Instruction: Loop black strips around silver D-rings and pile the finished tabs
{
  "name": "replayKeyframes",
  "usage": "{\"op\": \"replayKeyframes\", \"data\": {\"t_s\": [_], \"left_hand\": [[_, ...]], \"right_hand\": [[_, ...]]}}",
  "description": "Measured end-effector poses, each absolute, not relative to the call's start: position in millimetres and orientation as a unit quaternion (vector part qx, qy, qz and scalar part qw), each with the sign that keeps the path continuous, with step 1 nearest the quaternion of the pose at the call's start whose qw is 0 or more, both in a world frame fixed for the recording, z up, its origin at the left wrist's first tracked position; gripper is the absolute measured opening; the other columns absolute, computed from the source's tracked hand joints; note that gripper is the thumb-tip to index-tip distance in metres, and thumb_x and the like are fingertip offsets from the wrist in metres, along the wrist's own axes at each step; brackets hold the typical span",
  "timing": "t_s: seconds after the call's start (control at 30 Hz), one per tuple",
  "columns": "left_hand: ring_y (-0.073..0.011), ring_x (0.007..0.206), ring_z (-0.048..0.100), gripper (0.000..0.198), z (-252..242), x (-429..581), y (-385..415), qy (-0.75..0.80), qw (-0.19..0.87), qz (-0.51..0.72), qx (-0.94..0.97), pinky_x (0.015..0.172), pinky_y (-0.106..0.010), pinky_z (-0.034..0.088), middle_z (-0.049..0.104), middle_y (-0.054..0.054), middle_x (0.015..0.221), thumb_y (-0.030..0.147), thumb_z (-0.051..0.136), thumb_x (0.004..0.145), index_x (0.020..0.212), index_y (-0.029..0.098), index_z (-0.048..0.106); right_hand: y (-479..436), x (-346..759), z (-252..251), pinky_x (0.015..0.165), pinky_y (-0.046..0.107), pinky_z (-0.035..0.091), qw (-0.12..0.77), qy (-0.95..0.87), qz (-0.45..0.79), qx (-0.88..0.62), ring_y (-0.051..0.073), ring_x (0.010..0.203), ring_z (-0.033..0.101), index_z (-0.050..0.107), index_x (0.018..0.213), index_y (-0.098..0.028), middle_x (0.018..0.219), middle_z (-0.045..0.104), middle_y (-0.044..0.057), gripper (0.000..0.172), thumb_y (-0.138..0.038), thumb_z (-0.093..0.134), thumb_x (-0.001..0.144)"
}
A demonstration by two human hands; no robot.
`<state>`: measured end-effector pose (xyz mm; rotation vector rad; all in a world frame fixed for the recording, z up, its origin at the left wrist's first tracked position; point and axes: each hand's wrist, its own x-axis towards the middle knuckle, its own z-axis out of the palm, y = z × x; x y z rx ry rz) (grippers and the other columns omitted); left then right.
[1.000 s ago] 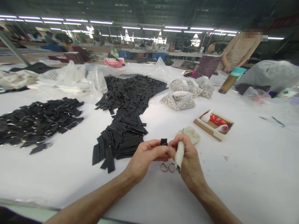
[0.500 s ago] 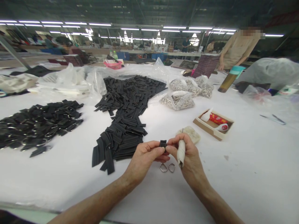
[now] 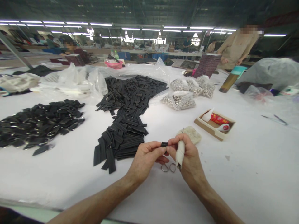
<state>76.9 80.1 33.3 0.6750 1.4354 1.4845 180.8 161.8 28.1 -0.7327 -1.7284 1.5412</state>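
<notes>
Between the fingertips of both hands is a small black strap piece [image 3: 164, 144], apparently folded. My left hand [image 3: 146, 157] pinches its left end. My right hand [image 3: 187, 151] pinches the right end and also keeps a tool with a cloth-wrapped handle [image 3: 180, 154] tucked against the palm; a thin point sticks out at its top. Just below the hands, two metal D-rings [image 3: 164, 168] lie on the white table. Left of my left hand spreads a heap of flat black straps [image 3: 127, 127]. A pale cloth pad [image 3: 191, 135] lies behind my right hand.
Black straps with rings [image 3: 42, 124] are piled at the left. Plastic bags of metal rings [image 3: 178, 100] stand beyond the hands. An open box [image 3: 215, 124] with glue tubes, tweezers [image 3: 275, 119] and a bottle [image 3: 232, 79] are on the right. A co-worker [image 3: 238, 46] stands across the table.
The strap piece between my fingers now looks shorter, its upper end folded or tipped down. My hands have stayed nearly in place. The co-worker at the back right has shifted the arms slightly.
</notes>
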Motion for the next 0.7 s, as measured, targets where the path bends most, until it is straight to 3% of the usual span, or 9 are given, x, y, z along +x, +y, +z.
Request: {"op": "replayKeyframes", "data": {"t_s": [0.17,0.27,0.33,0.5,0.7], "left_hand": [[-0.0095,0.044,0.049,0.02,41.3,74.7,80.1,0.648,0.414,0.552,0.322,0.037,-0.019,0.037,0.05,0.0,0.057,0.029,0.06,0.074,0.069,0.01,0.064],[-0.0057,0.042,0.045,0.016,41.8,71.6,79.7,0.653,0.371,0.562,0.347,0.034,-0.017,0.035,0.053,-0.001,0.07,0.026,0.063,0.07,0.065,0.011,0.064],[-0.0074,0.044,0.049,0.015,40.2,70.0,79.7,0.634,0.406,0.562,0.343,0.033,-0.017,0.036,0.057,-0.003,0.076,0.025,0.062,0.07,0.074,0.011,0.066],[-0.0178,0.06,0.063,0.024,38.9,70.1,80.6,0.564,0.512,0.573,0.303,0.046,-0.023,0.05,0.065,-0.007,0.069,0.023,0.061,0.072,0.091,0.01,0.068],[-0.0188,0.067,0.064,0.024,42.7,72.2,81.0,0.573,0.509,0.577,0.282,0.057,-0.025,0.053,0.067,-0.009,0.075,0.021,0.066,0.068,0.088,0.009,0.07]], "right_hand": [[163.6,181.2,26.2,0.05,0.021,0.037,0.345,-0.684,0.576,-0.285,0.01,0.056,0.043,0.047,0.077,-0.02,0.07,0.051,-0.003,0.013,-0.02,0.059,0.073],[164.5,182.0,26.2,0.051,0.021,0.037,0.342,-0.691,0.574,-0.277,0.01,0.058,0.044,0.047,0.077,-0.02,0.071,0.051,-0.003,0.012,-0.019,0.059,0.073],[164.9,182.7,26.8,0.049,0.02,0.036,0.332,-0.688,0.584,-0.275,0.009,0.056,0.043,0.047,0.077,-0.02,0.069,0.05,-0.004,0.012,-0.019,0.058,0.073],[165.5,184.2,29.7,0.047,0.02,0.036,0.311,-0.682,0.603,-0.272,0.009,0.056,0.044,0.045,0.076,-0.02,0.073,0.053,-0.003,0.012,-0.016,0.056,0.072],[164.7,183.4,31.6,0.043,0.019,0.034,0.302,-0.675,0.613,-0.277,0.008,0.049,0.043,0.045,0.075,-0.021,0.063,0.05,-0.006,0.013,-0.016,0.056,0.073]]}}
